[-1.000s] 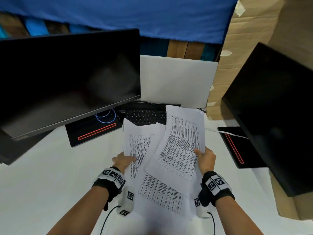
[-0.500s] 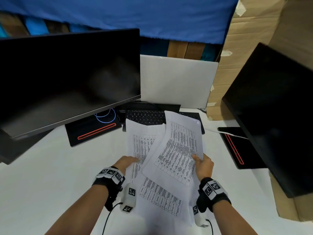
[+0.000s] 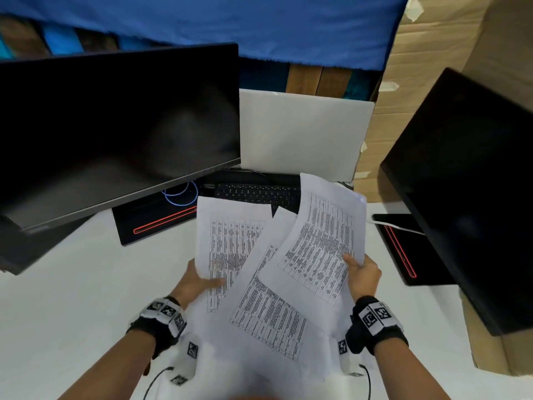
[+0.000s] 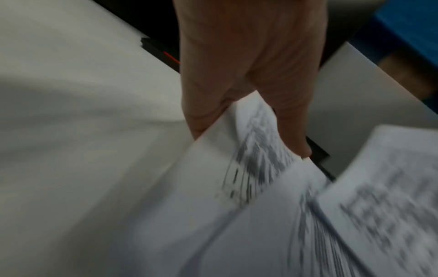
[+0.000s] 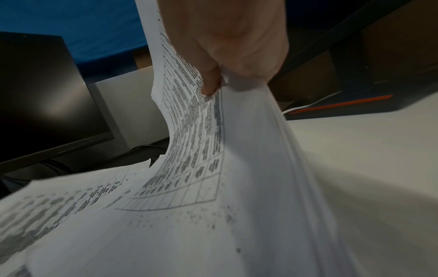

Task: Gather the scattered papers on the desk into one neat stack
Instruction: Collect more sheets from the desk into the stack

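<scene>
Several printed sheets with tables (image 3: 277, 272) fan out between both hands above the white desk (image 3: 72, 298). My left hand (image 3: 199, 281) pinches the left sheet's edge, thumb on top; the left wrist view shows the thumb and fingers (image 4: 279, 105) clamped on that paper (image 4: 237, 168). My right hand (image 3: 360, 272) grips the right edge of the top sheet (image 3: 323, 241); in the right wrist view the thumb (image 5: 211, 82) presses the printed page (image 5: 196, 150), which curves upward. The sheets overlap at different angles, with their lower ends near my body.
A dark monitor (image 3: 115, 131) hangs over the left, its base (image 3: 155, 223) under it. A black keyboard (image 3: 253, 193) and white laptop lid (image 3: 302, 134) lie behind the papers. A second monitor (image 3: 467, 197) with base (image 3: 403, 249) and white cable stands right. Cardboard walls the right.
Both hands have shifted with the papers; the top right sheet swung further right and tilted, and the left sheet rose, spreading the fan wider over the keyboard.
</scene>
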`<action>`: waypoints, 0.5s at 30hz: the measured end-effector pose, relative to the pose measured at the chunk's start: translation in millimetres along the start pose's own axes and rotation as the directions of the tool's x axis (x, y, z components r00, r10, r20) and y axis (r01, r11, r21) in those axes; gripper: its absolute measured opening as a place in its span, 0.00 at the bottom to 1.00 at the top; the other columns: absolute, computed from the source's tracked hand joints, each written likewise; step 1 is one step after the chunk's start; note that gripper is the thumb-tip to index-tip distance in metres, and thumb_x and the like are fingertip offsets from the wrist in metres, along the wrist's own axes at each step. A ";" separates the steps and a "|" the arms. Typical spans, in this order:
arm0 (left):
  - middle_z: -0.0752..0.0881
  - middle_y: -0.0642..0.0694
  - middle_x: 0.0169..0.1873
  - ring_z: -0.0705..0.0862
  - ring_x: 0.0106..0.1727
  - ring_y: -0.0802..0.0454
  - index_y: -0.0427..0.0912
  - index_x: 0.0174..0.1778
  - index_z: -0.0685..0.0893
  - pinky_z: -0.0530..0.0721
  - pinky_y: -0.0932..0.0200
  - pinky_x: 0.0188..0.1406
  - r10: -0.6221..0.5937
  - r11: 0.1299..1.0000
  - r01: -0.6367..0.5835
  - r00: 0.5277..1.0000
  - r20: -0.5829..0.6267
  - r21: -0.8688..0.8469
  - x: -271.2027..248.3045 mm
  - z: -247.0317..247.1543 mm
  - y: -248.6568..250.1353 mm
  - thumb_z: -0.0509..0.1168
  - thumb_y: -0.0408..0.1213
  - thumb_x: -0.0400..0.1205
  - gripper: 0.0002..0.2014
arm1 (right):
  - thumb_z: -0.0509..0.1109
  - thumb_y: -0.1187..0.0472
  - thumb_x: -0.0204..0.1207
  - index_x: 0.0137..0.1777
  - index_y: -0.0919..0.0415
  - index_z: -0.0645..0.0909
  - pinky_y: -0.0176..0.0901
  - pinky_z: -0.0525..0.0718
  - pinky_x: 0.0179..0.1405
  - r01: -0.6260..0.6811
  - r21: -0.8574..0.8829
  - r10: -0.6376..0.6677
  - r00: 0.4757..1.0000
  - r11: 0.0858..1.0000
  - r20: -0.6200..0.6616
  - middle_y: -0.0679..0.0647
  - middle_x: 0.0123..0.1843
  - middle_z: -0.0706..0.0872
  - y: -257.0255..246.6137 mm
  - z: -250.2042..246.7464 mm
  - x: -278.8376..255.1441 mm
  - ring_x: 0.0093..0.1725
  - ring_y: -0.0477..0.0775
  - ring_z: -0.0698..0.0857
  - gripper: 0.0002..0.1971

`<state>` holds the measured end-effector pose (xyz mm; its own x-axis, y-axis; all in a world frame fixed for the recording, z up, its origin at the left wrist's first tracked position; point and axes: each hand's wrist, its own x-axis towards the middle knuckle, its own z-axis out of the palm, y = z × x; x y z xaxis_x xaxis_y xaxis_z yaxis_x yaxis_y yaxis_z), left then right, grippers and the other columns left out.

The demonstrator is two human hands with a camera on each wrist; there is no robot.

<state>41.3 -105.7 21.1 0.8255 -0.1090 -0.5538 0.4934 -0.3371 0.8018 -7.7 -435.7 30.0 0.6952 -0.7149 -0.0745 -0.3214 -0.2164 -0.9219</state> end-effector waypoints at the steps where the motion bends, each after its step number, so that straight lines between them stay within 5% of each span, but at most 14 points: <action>1: 0.66 0.38 0.76 0.66 0.76 0.42 0.38 0.78 0.47 0.64 0.47 0.75 0.005 1.000 -0.006 1.000 0.024 0.015 -1.6 6.0 -9.6 0.78 0.29 0.65 0.53 | 0.68 0.70 0.75 0.56 0.76 0.82 0.40 0.77 0.53 0.000 -0.010 0.000 1.000 1.000 -0.005 0.72 0.56 0.86 1.0 0.1 -1.0 0.48 0.53 0.80 0.12; 4: 0.62 0.38 0.79 0.63 0.78 0.41 0.43 0.79 0.38 0.61 0.47 0.78 0.023 0.997 -0.026 0.999 0.047 0.069 -2.7 27.6 -27.5 0.79 0.24 0.60 0.63 | 0.68 0.69 0.75 0.57 0.76 0.82 0.40 0.76 0.52 -0.004 -0.013 0.004 1.000 1.000 0.004 0.72 0.56 0.86 2.3 6.1 -7.2 0.48 0.53 0.80 0.12; 9: 0.67 0.31 0.75 0.66 0.76 0.38 0.47 0.79 0.40 0.63 0.46 0.76 0.083 0.995 -0.089 0.987 -0.139 -0.039 3.4 27.5 -20.9 0.77 0.26 0.65 0.58 | 0.69 0.69 0.75 0.59 0.75 0.81 0.40 0.76 0.58 -0.003 0.031 0.003 1.000 1.000 -0.014 0.71 0.58 0.85 -3.0 12.0 -9.9 0.51 0.55 0.82 0.14; 12: 0.68 0.32 0.75 0.69 0.75 0.38 0.43 0.79 0.37 0.66 0.49 0.74 0.091 0.989 -0.085 0.995 -0.045 0.119 2.6 34.4 -24.5 0.78 0.27 0.64 0.61 | 0.69 0.68 0.75 0.60 0.74 0.81 0.43 0.78 0.59 -0.008 0.041 0.009 1.000 0.999 -0.028 0.71 0.59 0.85 -5.5 11.8 -7.7 0.56 0.63 0.84 0.14; 14: 0.82 0.35 0.55 0.81 0.55 0.42 0.36 0.79 0.44 0.79 0.60 0.56 0.073 0.986 -0.062 0.995 -0.067 0.156 5.7 37.2 -27.2 0.76 0.24 0.65 0.55 | 0.69 0.68 0.75 0.60 0.74 0.81 0.47 0.80 0.61 -0.006 0.035 0.008 0.999 0.999 -0.040 0.71 0.59 0.85 -8.1 10.4 -7.9 0.57 0.65 0.84 0.15; 15: 0.80 0.42 0.40 0.79 0.42 0.49 0.34 0.78 0.49 0.79 0.68 0.42 0.064 0.990 -0.047 0.990 -0.124 0.133 8.7 34.2 -26.5 0.75 0.23 0.66 0.50 | 0.69 0.68 0.75 0.60 0.74 0.81 0.49 0.80 0.62 -0.010 0.036 0.012 0.999 0.999 -0.049 0.71 0.59 0.85 -9.5 8.6 -7.7 0.57 0.65 0.85 0.15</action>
<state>26.0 -129.8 -12.6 0.8828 -0.0135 -0.4695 0.4132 -0.4530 0.7900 -4.4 -422.4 36.0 0.6591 -0.7491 -0.0665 -0.3047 -0.1852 -0.9343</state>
